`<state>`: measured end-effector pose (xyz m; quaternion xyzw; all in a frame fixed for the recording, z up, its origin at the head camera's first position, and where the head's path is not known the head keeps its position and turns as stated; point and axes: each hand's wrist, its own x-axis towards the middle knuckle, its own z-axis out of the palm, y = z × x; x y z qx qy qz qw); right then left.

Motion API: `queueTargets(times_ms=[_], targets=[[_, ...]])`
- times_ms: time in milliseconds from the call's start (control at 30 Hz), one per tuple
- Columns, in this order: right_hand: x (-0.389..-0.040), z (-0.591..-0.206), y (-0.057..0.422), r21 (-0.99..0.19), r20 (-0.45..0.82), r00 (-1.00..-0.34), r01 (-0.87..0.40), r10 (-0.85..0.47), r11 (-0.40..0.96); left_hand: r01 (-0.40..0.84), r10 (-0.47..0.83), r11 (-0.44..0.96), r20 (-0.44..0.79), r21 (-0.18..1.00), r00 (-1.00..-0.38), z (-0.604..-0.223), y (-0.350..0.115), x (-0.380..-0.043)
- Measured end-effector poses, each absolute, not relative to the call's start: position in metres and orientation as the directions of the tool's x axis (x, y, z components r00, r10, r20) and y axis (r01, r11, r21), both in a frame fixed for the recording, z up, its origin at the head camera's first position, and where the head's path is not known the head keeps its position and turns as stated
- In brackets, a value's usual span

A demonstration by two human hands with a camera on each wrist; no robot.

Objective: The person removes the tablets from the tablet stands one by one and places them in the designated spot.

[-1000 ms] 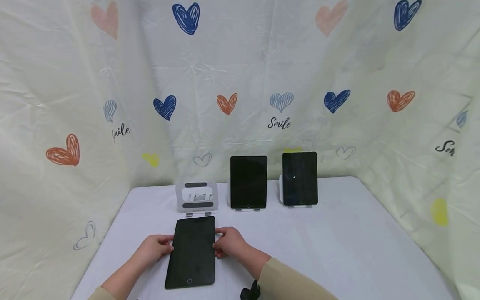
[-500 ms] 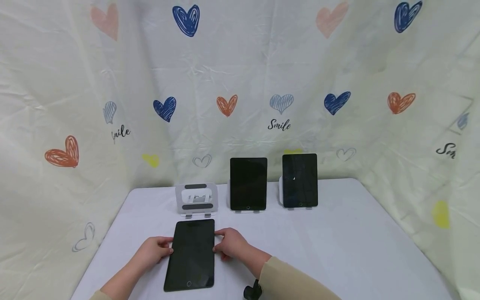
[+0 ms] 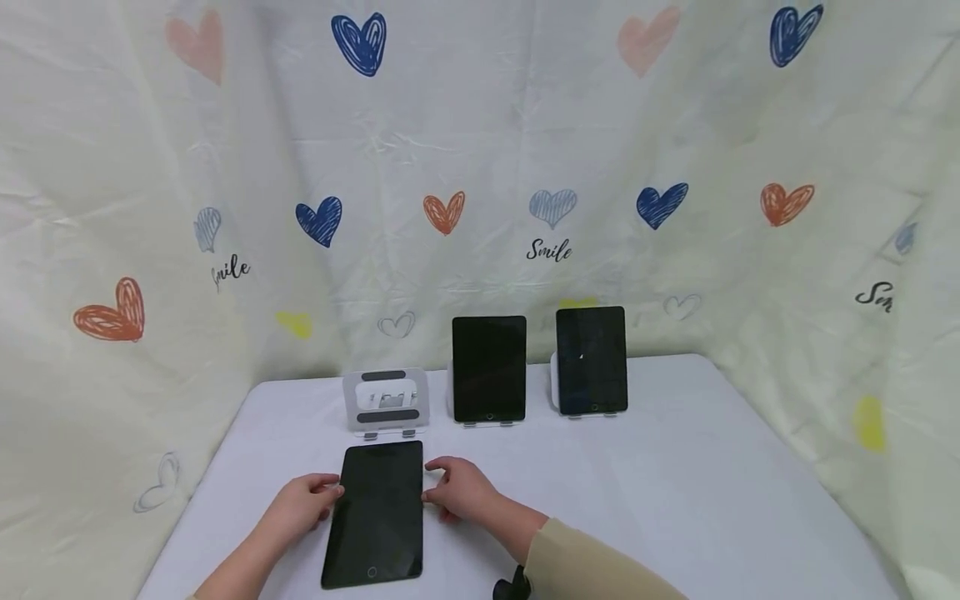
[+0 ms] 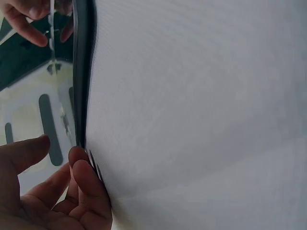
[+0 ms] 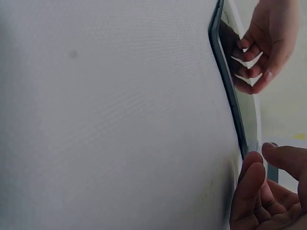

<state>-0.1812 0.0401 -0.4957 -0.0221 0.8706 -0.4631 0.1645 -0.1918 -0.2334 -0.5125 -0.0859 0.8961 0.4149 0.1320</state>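
A black tablet (image 3: 377, 512) lies flat on the white table, its round home button toward the person. Along its left long edge is my left hand (image 3: 298, 507); in the left wrist view its fingertips (image 4: 78, 155) are right at the tablet's edge and the thumb is lifted apart from them. At the opposite edge, my right hand (image 3: 465, 492) has its fingertips (image 5: 254, 160) close to the corner, thumb raised too. Neither hand grips the tablet. Just beyond it stands a grey-white tablet stand (image 3: 386, 402) with dark pads and a small front lip.
To the right of the bare stand, two more black tablets, a middle one (image 3: 489, 369) and a right one (image 3: 592, 361), lean upright on similar stands. Behind the white table (image 3: 637, 500) hangs a curtain (image 3: 480, 108) printed with hearts.
Both hands have loosened from the tablet's edges, the right index finger now showing a small gap. The tablet stays on the table; the head view has shifted slightly.
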Motion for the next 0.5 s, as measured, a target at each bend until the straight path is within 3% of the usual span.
queueTargets(times_ms=[500], targets=[[-0.191, -0.488, 0.074, -0.848, -0.169, -0.966, 0.040, -0.198, 0.528, -0.129, -0.028, 0.526, -0.134, 0.841, -0.991, -0.485, -0.203, -0.199]])
